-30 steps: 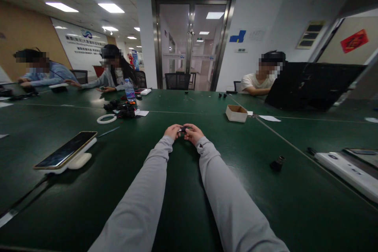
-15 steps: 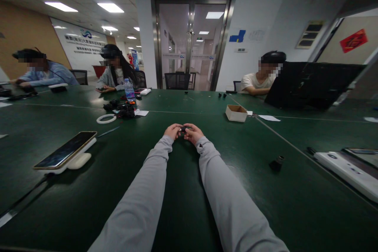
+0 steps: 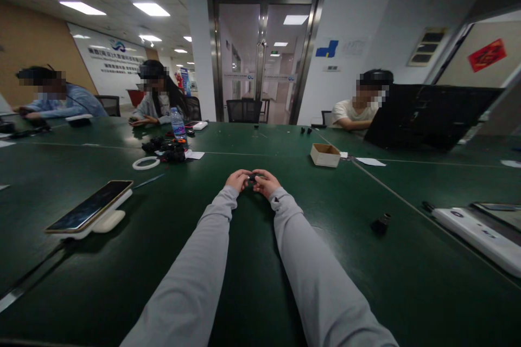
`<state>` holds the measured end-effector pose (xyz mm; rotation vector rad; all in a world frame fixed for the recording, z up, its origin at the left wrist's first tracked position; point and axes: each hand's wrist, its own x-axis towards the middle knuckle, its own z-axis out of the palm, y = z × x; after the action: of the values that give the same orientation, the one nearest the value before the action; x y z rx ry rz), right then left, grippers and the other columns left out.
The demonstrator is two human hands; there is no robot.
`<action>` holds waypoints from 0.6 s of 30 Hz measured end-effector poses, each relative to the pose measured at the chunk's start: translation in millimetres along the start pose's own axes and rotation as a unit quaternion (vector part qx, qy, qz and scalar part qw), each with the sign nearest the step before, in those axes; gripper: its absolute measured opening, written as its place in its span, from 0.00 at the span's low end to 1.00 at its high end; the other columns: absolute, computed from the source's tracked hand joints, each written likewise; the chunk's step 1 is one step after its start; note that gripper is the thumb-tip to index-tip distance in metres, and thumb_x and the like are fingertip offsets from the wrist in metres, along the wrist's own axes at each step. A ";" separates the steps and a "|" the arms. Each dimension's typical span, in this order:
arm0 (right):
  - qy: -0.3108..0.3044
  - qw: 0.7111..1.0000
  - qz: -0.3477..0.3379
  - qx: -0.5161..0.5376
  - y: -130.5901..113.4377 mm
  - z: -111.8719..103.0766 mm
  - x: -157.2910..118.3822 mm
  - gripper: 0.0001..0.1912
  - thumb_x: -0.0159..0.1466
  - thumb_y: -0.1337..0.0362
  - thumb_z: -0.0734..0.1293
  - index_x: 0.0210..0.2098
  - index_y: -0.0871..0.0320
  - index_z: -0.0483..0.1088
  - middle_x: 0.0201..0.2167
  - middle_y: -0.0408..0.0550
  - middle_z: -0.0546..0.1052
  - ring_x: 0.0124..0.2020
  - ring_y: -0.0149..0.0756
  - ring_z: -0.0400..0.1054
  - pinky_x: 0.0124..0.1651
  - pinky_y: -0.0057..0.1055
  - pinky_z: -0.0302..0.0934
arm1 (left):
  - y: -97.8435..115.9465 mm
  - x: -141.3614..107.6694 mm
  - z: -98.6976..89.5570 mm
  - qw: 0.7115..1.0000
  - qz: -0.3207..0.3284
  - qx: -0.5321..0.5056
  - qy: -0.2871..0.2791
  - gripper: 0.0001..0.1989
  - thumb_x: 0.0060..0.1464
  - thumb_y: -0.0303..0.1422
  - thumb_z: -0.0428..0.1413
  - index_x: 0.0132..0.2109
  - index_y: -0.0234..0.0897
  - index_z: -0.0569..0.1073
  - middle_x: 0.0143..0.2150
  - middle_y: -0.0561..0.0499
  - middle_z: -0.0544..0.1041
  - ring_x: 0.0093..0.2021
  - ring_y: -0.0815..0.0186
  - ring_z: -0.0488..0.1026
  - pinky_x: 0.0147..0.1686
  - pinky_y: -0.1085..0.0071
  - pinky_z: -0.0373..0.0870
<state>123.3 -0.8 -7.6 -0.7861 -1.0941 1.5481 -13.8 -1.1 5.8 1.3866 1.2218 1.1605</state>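
A small dark object (image 3: 252, 177) is held between both hands above the green table (image 3: 252, 238), near the middle of the view. My left hand (image 3: 238, 180) has its fingers closed on the object's left end, where a bright metallic bit shows. From the other side, my right hand (image 3: 266, 182) pinches it with thumb and fingers. The two hands nearly meet at the fingertips. What exactly the object is cannot be made out, since the fingers cover part of it.
Leftward lie a phone (image 3: 91, 206), a white tape roll (image 3: 146, 163), a black cable bundle (image 3: 169, 150) and a bottle (image 3: 178, 124). Rightward are an open box (image 3: 325, 155), a small black part (image 3: 381, 224), a white device (image 3: 480, 236) and a monitor (image 3: 431, 116). Three people sit opposite.
Both hands keep almost the same place and grip on the small dark object. Across the table, the hands of the two people at the left have shifted slightly.
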 end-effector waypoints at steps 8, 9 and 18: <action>-0.002 1.000 -0.002 0.000 0.3 -0.7 0.3 0.12 0.51 0.70 0.67 0.35 0.56 0.66 0.21 0.40 0.72 0.17 0.25 0.65 0.23 0.26 0.64 | 0.8 -0.4 0.3 1.000 -0.005 -0.005 0.004 0.12 0.47 0.30 0.46 0.35 0.31 0.72 0.12 0.58 0.60 0.11 0.76 0.53 0.12 0.78 0.49; -0.002 1.000 -0.002 0.001 0.5 -0.8 0.3 0.12 0.51 0.70 0.67 0.35 0.56 0.66 0.21 0.41 0.72 0.17 0.25 0.65 0.23 0.26 0.64 | 1.3 -0.9 0.3 1.000 -0.006 -0.007 0.003 0.12 0.47 0.30 0.46 0.35 0.31 0.72 0.12 0.58 0.60 0.11 0.76 0.53 0.12 0.78 0.48; 0.005 1.000 -0.002 -0.001 0.5 -0.6 0.3 0.11 0.52 0.70 0.66 0.35 0.56 0.66 0.21 0.41 0.71 0.18 0.25 0.65 0.23 0.26 0.64 | 4.2 -3.6 0.2 1.000 -0.021 -0.008 0.005 0.13 0.43 0.27 0.48 0.39 0.34 0.71 0.16 0.58 0.63 0.13 0.77 0.57 0.13 0.80 0.51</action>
<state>123.6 -0.4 -8.3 -0.7910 -1.0897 1.5380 -13.3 -5.0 9.7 1.3391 1.2398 1.1470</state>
